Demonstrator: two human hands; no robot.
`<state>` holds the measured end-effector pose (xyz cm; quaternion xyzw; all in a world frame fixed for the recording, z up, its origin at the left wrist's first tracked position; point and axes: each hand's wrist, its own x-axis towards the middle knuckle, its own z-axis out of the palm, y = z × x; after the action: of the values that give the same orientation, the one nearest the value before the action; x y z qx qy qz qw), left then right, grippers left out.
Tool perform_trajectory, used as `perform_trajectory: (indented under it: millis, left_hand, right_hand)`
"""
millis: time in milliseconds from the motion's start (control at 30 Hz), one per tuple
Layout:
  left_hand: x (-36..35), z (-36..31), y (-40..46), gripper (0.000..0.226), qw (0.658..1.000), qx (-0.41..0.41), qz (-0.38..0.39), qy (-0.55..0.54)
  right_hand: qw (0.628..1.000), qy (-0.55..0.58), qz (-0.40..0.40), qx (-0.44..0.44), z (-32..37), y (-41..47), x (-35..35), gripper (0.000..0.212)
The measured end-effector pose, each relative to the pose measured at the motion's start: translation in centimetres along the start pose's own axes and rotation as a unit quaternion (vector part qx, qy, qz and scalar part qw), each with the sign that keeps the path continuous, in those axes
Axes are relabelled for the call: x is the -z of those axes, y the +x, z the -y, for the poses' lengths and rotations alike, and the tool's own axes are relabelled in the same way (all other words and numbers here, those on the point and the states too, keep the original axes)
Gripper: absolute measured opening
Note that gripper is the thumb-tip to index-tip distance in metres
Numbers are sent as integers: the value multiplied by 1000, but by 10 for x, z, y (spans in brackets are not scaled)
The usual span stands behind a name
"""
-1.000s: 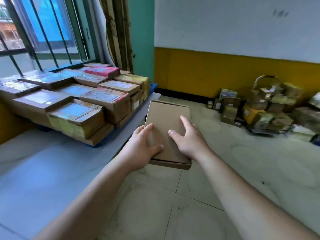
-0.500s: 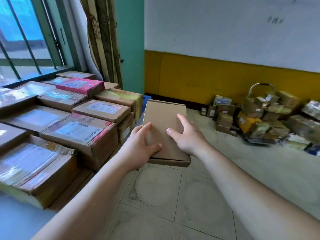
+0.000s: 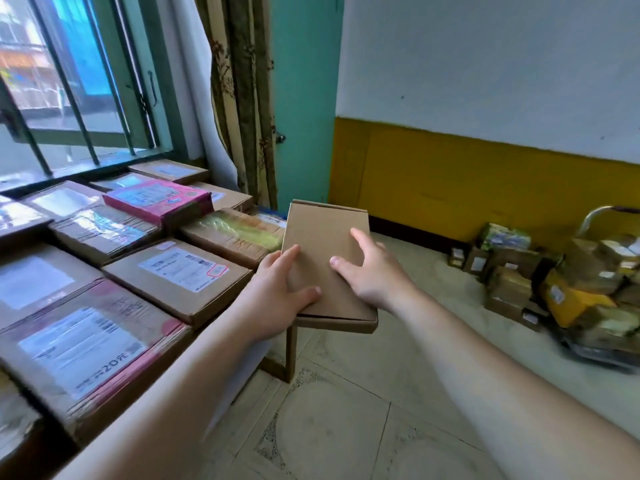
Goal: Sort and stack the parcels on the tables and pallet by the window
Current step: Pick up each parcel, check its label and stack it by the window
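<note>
Both the left hand (image 3: pixel 277 299) and right hand (image 3: pixel 372 273) are gripping the flat plain brown cardboard parcel (image 3: pixel 329 261), now carried closer to the stacked labelled cardboard parcels (image 3: pixel 180 271) by the window, nearing placement.

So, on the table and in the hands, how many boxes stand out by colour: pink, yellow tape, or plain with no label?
Solid pink box: 1
Brown box with pink trim: 1
Box under yellowish tape: 1
Plain unlabelled box, held by left hand and right hand: 1
Total: 4
</note>
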<state>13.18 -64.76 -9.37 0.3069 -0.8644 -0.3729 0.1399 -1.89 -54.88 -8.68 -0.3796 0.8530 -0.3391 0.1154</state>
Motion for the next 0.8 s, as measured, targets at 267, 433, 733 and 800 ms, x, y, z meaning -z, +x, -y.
perform_trajectory:
  millis: [267,433,733,800]
  left_hand:
    - [20,16,63,80,992,93,-84,8]
    - [45,47,97,81,983,115,-142,11]
    - [71,78,121,83,961,189,-204,-1]
    - [72,79,123,84,953,214,-215,10]
  right_hand:
    - [993,4,86,77,22,112,-23,74]
    - [986,2,117,120,55,166,-55,72]
    - [961,-23,191,197,107,231,-109,73]
    - [950,-28,213,225,114,243,-117,74]
